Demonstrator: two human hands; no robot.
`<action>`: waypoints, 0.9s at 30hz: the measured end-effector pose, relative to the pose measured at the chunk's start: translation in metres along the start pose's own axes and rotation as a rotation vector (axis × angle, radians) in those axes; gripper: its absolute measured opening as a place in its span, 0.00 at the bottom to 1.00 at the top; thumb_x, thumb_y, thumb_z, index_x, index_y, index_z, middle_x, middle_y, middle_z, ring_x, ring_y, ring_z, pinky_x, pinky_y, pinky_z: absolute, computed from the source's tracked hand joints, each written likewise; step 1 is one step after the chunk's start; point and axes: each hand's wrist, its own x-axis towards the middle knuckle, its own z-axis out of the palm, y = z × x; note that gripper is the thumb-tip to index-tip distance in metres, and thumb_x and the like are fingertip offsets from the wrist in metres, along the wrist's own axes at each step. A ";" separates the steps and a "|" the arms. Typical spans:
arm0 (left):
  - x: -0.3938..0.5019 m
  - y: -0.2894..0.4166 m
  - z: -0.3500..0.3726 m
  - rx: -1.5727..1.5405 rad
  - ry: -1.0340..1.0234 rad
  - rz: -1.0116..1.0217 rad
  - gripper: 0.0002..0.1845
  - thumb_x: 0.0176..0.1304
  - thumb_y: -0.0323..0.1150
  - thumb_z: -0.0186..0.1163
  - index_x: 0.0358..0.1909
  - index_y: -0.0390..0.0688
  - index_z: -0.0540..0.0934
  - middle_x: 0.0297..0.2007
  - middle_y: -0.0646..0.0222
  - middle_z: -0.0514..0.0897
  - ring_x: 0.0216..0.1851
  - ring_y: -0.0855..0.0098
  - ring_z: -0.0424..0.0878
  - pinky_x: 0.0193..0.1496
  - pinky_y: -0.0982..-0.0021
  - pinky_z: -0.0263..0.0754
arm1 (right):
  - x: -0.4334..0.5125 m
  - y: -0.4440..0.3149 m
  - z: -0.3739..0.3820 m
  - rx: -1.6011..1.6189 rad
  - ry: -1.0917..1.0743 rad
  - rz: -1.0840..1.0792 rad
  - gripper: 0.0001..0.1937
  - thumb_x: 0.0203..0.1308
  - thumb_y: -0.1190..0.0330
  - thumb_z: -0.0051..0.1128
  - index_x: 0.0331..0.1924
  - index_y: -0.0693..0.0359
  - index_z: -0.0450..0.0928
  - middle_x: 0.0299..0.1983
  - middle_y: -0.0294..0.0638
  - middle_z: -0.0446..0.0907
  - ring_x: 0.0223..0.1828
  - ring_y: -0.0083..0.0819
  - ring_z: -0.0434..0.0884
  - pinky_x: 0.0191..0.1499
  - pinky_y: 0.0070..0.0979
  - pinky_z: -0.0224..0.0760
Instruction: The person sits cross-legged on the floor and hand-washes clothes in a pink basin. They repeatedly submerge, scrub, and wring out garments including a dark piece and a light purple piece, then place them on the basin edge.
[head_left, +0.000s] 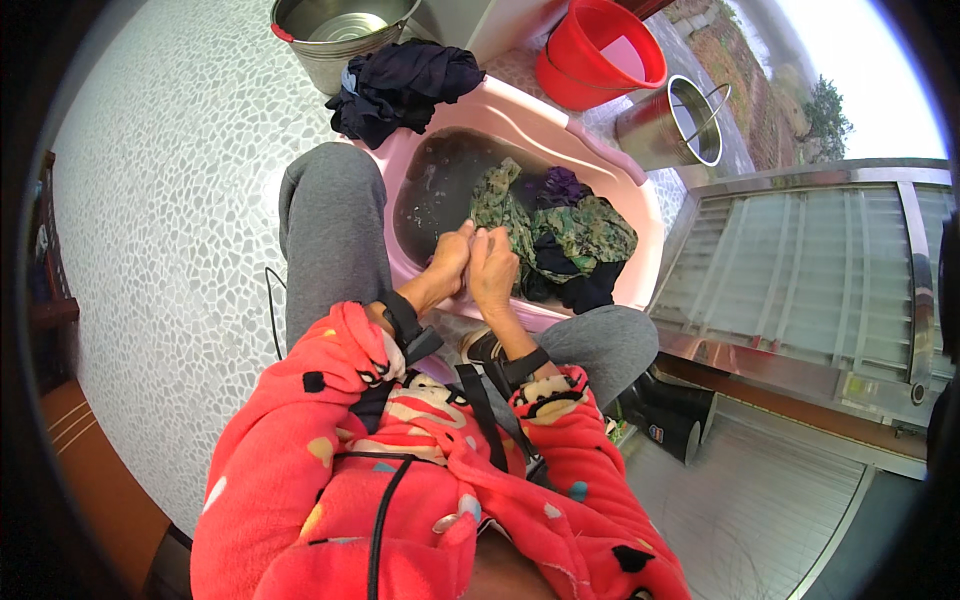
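Observation:
Both hands are close together over the near side of a pink plastic tub (652, 247) that holds dark water (424, 187). My left hand (448, 261) is curled, with its thumb pointing away from me. Beside it my right hand (493, 266) is curled too, and the two nearly touch. Whatever may be between the fingers is hidden. Just past the fingertips lies a wet camouflage garment (501, 196), and more camouflage cloth (592, 229) is heaped to its right. Dark cloth (600, 285) and a purple cloth (561, 186) are bunched with it.
Dark clothes (409, 82) hang over the tub's far left rim. Behind stand a large metal bucket (330, 56), a red bucket (570, 67) and a steel pail (652, 131). A metal-framed door (795, 262) and black rubber boots (675, 420) are at right.

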 end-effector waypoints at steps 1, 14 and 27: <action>0.005 0.004 -0.002 -0.040 0.061 0.032 0.22 0.70 0.47 0.49 0.20 0.45 0.72 0.17 0.73 0.70 0.16 0.74 0.64 0.20 0.66 0.60 | -0.004 -0.002 0.001 0.052 -0.083 -0.007 0.13 0.65 0.64 0.48 0.28 0.65 0.67 0.18 0.53 0.73 0.23 0.55 0.76 0.27 0.44 0.64; 0.017 0.000 -0.009 0.010 0.143 0.057 0.22 0.70 0.47 0.48 0.20 0.45 0.73 0.15 0.73 0.70 0.14 0.73 0.65 0.19 0.66 0.61 | -0.004 -0.001 0.002 0.020 -0.117 -0.019 0.13 0.66 0.62 0.46 0.31 0.63 0.67 0.21 0.56 0.76 0.26 0.58 0.77 0.28 0.48 0.65; 0.018 0.002 -0.009 0.019 0.144 0.016 0.20 0.69 0.48 0.49 0.24 0.46 0.73 0.18 0.72 0.71 0.16 0.74 0.65 0.19 0.68 0.62 | -0.005 0.006 0.007 0.045 -0.162 0.004 0.12 0.66 0.61 0.46 0.32 0.61 0.68 0.19 0.54 0.76 0.24 0.57 0.77 0.26 0.48 0.66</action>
